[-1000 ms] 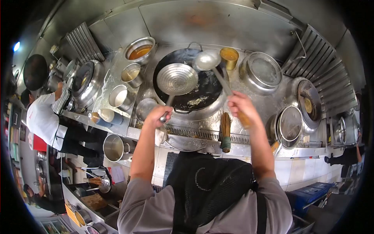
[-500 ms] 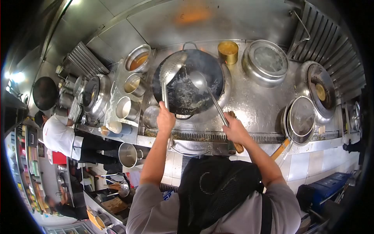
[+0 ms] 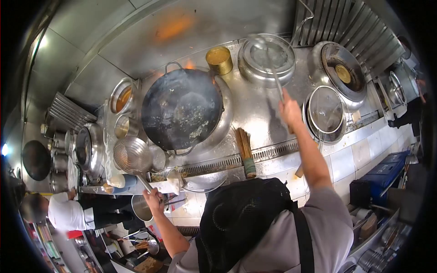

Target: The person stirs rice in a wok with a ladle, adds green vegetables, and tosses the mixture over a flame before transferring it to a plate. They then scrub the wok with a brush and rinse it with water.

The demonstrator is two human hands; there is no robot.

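A large black wok (image 3: 182, 109) sits on a burner with smoke above it and flames behind its rim. Wrapped round a handle at the lower left, my left hand (image 3: 154, 199) holds a perforated skimmer (image 3: 132, 155) over the small pots left of the wok. My right hand (image 3: 289, 108) grips the handle of a steel ladle (image 3: 257, 42), whose blurred bowl is over the round pot of water (image 3: 268, 54) at the back. A bamboo brush (image 3: 244, 152) lies on the steel counter between my hands.
A yellow tin (image 3: 219, 60) stands behind the wok. On the right are a mesh strainer (image 3: 326, 110) on a bowl and another burner (image 3: 343, 73). Containers line the left, including one with orange liquid (image 3: 123, 98). A person in a white top (image 3: 67, 211) stands at far left.
The skimmer has left the wok, moving down and left with my left hand. My right hand has carried the ladle from the wok to the water pot. The whole view has shifted.
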